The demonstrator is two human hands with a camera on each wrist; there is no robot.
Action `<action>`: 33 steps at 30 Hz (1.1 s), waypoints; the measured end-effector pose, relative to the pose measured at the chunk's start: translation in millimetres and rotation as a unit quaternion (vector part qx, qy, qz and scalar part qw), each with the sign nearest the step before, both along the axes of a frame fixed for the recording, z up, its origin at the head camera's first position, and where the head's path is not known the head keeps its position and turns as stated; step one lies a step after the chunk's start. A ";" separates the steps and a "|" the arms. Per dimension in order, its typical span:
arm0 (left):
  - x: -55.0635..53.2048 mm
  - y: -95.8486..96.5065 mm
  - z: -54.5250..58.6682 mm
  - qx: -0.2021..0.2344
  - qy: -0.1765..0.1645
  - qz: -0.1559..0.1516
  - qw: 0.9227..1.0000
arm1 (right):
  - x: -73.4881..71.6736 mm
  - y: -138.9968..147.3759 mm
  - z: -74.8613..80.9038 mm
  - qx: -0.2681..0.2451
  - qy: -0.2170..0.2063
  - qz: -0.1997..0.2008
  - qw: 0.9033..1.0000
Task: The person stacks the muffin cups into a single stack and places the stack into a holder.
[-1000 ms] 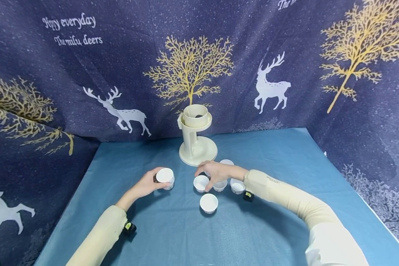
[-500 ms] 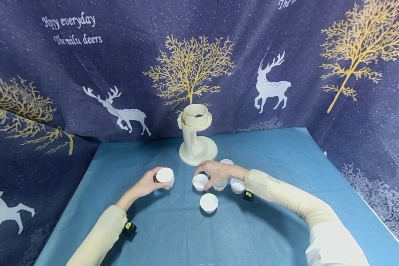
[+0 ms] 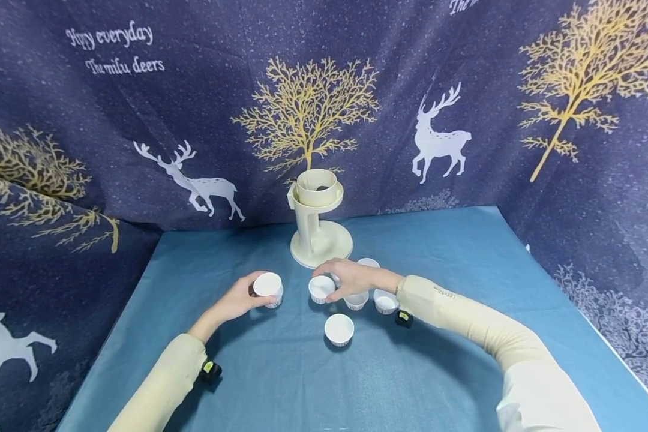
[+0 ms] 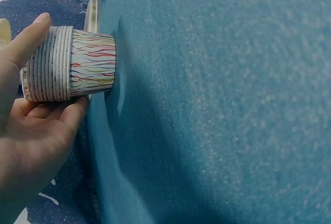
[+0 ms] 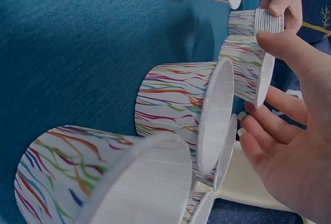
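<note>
My left hand (image 3: 239, 298) grips a stack of white paper baking cups (image 4: 70, 63) with wavy coloured stripes, thumb on one side and fingers on the other. The stack stands upright, low at the table. To its right, my right hand (image 3: 351, 277) pinches a single paper baking cup (image 5: 244, 69) between thumb and fingers, near its rim. One more cup (image 3: 339, 330) stands alone nearer the front. Others stand beside and behind my right hand, such as a cup (image 3: 356, 300) just under the wrist and another cup (image 3: 386, 302) by the sleeve; some are partly hidden.
A cream-coloured stand (image 3: 324, 243) with a round base and a cup-like top holder stands behind the cups. A blue cloth (image 3: 270, 372) covers the table. A dark blue curtain (image 3: 205, 108) with deer and trees hangs behind.
My right hand has shifted the single cup slightly left and away, toward the stand. The left hand and its stack have stayed in place.
</note>
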State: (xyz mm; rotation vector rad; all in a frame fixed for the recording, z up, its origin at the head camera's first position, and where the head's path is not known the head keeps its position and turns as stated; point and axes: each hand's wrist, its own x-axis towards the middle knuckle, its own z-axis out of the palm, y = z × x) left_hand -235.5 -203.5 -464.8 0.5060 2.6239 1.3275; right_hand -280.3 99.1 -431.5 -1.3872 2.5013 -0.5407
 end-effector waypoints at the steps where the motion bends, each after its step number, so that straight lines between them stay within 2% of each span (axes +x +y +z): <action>1: -0.2 -0.3 -0.3 -0.001 0.000 0.000 1.000 | 0.2 -0.3 0.0 -0.004 0.002 0.000 1.000; 15: 1.9 0.6 2.4 -0.004 0.001 0.005 1.000 | 1.6 -1.1 -1.2 -0.032 -0.012 0.003 0.999; 24: 0.1 -0.4 -0.2 -0.014 0.007 0.006 1.000 | 0.4 -3.2 -1.0 -0.060 0.012 -0.004 0.998; 33: -0.5 -0.5 -2.5 -0.009 0.008 0.005 1.000 | 0.4 -3.2 0.9 -0.076 0.016 -0.008 0.997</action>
